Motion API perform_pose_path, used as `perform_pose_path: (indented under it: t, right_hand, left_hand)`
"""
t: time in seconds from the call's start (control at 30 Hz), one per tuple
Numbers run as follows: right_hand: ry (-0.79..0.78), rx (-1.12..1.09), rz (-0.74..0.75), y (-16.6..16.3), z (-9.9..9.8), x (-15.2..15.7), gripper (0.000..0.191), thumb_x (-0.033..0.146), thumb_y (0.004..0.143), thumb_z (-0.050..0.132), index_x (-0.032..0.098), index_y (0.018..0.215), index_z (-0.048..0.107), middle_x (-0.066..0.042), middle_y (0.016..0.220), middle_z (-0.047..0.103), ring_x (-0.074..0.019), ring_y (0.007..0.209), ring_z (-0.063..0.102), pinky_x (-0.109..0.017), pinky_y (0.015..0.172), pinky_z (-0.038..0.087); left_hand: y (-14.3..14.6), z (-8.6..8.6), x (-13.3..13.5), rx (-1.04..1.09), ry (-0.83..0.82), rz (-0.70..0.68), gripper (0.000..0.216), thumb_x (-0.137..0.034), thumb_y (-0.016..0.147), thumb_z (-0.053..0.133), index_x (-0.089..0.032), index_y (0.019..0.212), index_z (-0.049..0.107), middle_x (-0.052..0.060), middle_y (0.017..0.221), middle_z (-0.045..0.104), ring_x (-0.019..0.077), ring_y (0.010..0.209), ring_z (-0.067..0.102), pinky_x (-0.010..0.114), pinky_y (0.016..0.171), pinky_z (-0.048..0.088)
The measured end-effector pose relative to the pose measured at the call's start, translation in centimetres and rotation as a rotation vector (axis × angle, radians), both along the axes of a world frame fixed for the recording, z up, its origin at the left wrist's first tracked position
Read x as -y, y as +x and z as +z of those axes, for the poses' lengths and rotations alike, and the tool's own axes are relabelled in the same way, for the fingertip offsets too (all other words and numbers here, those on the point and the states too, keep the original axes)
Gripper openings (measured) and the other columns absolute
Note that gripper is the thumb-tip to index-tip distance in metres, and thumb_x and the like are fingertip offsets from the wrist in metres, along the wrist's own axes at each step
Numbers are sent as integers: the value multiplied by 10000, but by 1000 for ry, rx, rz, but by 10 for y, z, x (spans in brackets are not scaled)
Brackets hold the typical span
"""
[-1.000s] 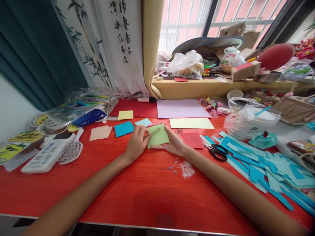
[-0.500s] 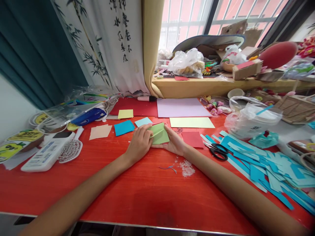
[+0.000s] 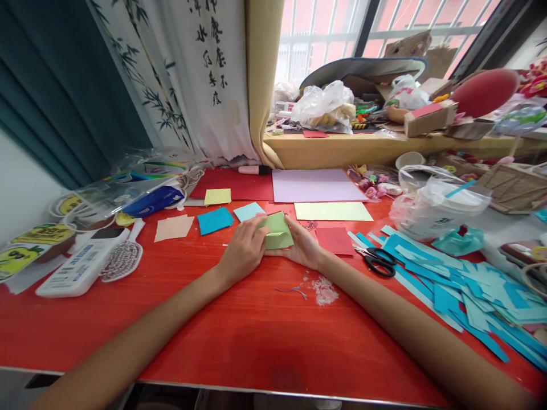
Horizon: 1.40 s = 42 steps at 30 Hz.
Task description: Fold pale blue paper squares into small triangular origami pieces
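Observation:
A light green paper square (image 3: 277,230) is held over the middle of the red table (image 3: 239,336), partly folded on itself. My left hand (image 3: 243,250) pinches its left edge with curled fingers. My right hand (image 3: 304,246) grips its right side from below. Both hands rest close to the tabletop.
Small coloured paper squares (image 3: 214,221) lie beyond my hands, with larger lilac (image 3: 316,186) and yellow sheets (image 3: 331,212). Black scissors (image 3: 376,262) and a heap of blue paper strips (image 3: 470,290) lie at the right. A remote control (image 3: 81,265) and hairbrush (image 3: 122,259) sit left. The windowsill (image 3: 384,149) is cluttered.
My left hand has slid right over the green paper, folding its left part inward. The paper now looks smaller and more doubled over. My right hand has stayed in place.

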State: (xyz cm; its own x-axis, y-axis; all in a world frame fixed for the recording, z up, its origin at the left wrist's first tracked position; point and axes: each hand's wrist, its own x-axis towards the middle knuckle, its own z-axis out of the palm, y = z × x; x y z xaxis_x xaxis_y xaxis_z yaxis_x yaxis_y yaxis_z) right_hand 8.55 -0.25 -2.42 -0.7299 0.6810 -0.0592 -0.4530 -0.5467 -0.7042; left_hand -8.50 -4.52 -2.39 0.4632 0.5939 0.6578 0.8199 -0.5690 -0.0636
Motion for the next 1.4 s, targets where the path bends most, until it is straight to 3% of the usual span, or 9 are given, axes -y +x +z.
perform_pose_path:
  t: [0.2,0.77,1.03,1.4]
  right_hand:
    - [14,3,5,0,-1,-2,393,441,946,333,194,1133,575,-85,1078,660,-210,1057,587,-450,936,474]
    - [6,-26,41,1,-3,-4,437,441,970,266,175,1043,605,-55,921,695,-186,881,639,-436,891,504]
    - [-30,-29,20,1,-3,-4,407,442,959,314,183,1106,592,-63,958,691,-200,948,624,-445,875,513]
    - [-13,-32,35,1,-3,-3,334,395,928,383,187,1072,599,-61,950,687,-191,941,622,-422,871,513]
  left_hand:
    - [-1,0,0,-38,7,2,201,-118,889,410,-138,1068,499,171,1358,485,270,1310,399,442,1023,388]
    - [0,0,0,-20,60,-8,195,-109,867,456,-151,1050,510,160,1195,526,281,1231,450,444,967,427]
    - [0,-1,-2,-31,10,-33,225,-107,888,399,-139,1082,508,170,1324,497,267,1322,382,464,1050,376]
    - [-1,-1,-1,-47,22,-3,218,-124,879,438,-139,1079,522,168,1335,496,279,1278,415,431,993,401]
